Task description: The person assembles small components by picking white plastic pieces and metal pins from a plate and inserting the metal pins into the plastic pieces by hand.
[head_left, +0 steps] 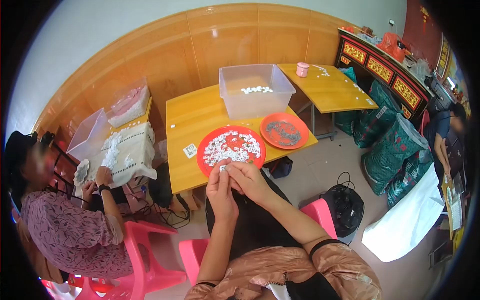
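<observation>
My left hand pinches a small white plastic piece with dark marks, held upright over the near rim of the red plate. Against it, my right hand has its fingertips closed; whatever lies between them is too small to make out. Many similar white pieces are heaped on the red plate. To its right, small grey metal-looking parts are spread over an orange plate.
Behind the plates stands a clear plastic bin with white pieces inside. A label card lies on the yellow table. At left, a seated person handles white pieces. Green sacks and a black bag stand right.
</observation>
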The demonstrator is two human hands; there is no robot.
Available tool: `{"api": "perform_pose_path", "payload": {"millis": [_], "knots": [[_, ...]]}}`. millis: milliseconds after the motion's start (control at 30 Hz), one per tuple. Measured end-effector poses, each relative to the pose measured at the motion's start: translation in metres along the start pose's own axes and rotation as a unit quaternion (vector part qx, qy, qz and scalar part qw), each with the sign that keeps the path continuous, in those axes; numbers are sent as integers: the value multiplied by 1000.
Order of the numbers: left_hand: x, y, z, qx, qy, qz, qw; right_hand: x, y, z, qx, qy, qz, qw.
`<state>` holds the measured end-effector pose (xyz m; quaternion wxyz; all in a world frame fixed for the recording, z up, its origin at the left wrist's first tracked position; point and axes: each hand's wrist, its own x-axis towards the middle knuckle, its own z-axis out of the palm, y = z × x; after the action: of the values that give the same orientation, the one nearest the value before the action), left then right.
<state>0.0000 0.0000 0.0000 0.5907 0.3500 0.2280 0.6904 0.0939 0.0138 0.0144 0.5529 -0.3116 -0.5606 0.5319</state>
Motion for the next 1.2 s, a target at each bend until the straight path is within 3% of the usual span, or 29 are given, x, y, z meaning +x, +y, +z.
{"api": "perform_pose_path", "payload": {"millis": [100,200,267,367,433,567,633,700,1000,1200], "knots": [[-3,4,7,2,10,12,1000,-6,-11,-4,1,-18,36,999],[3,7,0,24,84,93,992,-12,-12,-11,-70,-65,89,991],[8,14,-6,17,96,98,990,-11,-5,-21,-187,-203,188,943],[9,23,-9,9,113,101,988,16,-15,-34,-289,-131,169,933],[6,26,-8,7,117,97,988,51,-30,-50,-72,22,108,991],[3,22,-5,-8,113,71,991,68,-40,-36,-67,24,18,997],[2,19,-7,-2,104,70,992,47,-25,-24,-202,-63,11,977],[3,18,-7,0,100,73,992,27,6,-28,-260,-89,-4,962],[-7,6,3,39,88,-5,995,-15,57,-48,-228,-114,168,952],[-7,1,-4,79,78,-40,993,-30,77,-49,-198,-168,149,954]]}}
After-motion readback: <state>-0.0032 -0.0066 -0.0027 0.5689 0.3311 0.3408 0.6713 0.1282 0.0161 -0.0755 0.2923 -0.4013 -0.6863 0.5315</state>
